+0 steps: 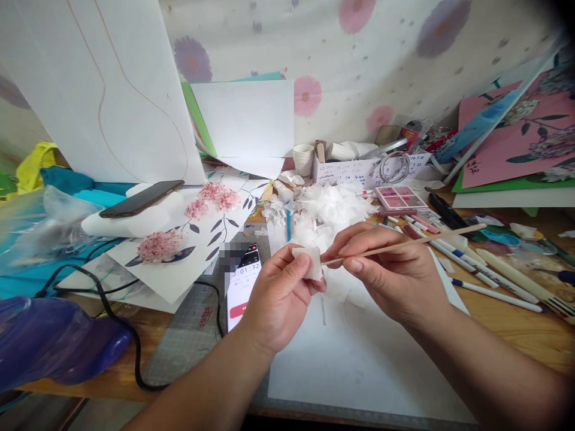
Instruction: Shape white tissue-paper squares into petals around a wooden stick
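Note:
Near the middle of the view my left hand (287, 293) pinches a small white piece of thin paper (309, 263) between thumb and fingers. My right hand (386, 269) grips a thin wooden stick (413, 240), which slants up to the right. The stick's left tip is at the right edge of the paper piece. Behind my hands lies a heap of crumpled white tissue pieces (332, 203). Below them is a large white sheet (354, 371).
A phone showing a timer (242, 293) lies left of my left hand. Pink paper flowers (160, 245) and a dark phone (139, 200) are farther left. Pens (496, 293), a pink palette (401, 199) and a paper cup (303, 160) stand or lie right and behind.

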`<action>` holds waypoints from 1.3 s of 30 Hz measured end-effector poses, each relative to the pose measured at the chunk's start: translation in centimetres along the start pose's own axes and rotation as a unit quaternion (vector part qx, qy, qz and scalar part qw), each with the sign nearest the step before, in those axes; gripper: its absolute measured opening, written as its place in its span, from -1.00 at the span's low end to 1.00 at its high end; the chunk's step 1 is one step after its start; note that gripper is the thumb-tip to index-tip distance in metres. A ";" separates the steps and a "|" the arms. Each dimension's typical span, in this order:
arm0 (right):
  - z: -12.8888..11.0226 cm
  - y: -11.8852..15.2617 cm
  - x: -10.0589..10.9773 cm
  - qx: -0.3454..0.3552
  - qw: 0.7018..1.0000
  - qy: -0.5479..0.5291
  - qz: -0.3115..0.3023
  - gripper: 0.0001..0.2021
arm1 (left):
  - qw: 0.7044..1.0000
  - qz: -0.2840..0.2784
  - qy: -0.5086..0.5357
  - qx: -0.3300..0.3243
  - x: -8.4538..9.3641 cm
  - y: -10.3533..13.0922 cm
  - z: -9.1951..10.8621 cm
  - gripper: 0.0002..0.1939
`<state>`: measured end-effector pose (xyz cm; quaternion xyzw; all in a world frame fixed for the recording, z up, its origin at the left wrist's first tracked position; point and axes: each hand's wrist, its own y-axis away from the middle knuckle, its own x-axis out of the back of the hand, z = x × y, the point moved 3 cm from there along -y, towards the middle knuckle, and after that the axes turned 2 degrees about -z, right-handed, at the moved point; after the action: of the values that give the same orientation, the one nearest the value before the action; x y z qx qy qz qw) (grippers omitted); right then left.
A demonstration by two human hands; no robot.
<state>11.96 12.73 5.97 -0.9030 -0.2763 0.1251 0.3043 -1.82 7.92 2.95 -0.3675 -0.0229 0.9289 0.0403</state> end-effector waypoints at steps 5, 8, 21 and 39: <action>-0.1 0.0 0.0 0.000 1.000 0.015 0.003 -0.82 | 1.000 0.002 0.003 0.000 0.0 0.0 -0.1 -0.86; -0.1 0.0 -0.1 0.002 1.000 0.018 0.002 -0.82 | 1.000 0.004 0.004 0.001 0.0 -0.1 -0.1 -0.87; 0.1 0.0 -0.1 -0.015 1.000 -0.009 0.009 -0.86 | 1.000 0.006 0.012 0.013 -0.1 -0.1 -0.1 -0.87; -0.1 0.1 0.0 0.008 1.000 0.030 0.001 -0.83 | 1.000 0.023 0.006 0.010 0.0 -0.2 0.0 -0.88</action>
<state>12.01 12.62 5.99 -0.9041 -0.2648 0.1007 0.3198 -1.84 8.09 2.93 -0.3729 -0.0049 0.9276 0.0228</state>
